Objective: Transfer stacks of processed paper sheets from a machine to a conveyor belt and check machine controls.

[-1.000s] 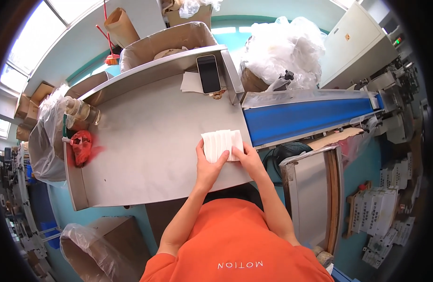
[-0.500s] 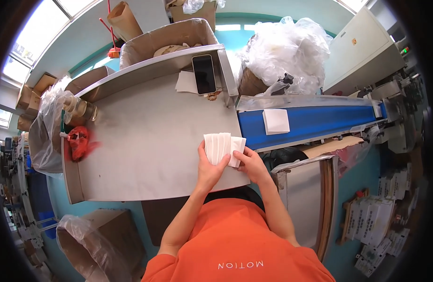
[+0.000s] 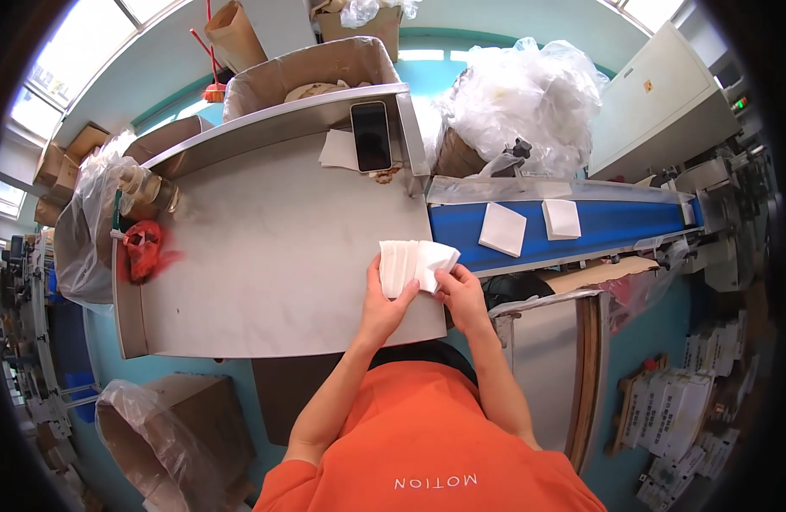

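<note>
The left hand point(image 3: 383, 309) grips a stack of white, folded, paper-like pieces point(image 3: 398, 266) above the near right part of the grey metal tabletop point(image 3: 265, 264); its thumb lies along the stack's near edge. The right hand point(image 3: 464, 299) pinches the outermost white folded piece point(image 3: 434, 260) at its near right part, thumb against fingers. The folds sit side by side, their long axes pointing away from the person. The blue fabric-like conveyor belt point(image 3: 615, 222), bearing two flat white squares point(image 3: 503, 229), lies beyond and to the right; the right hand is nearer.
</note>
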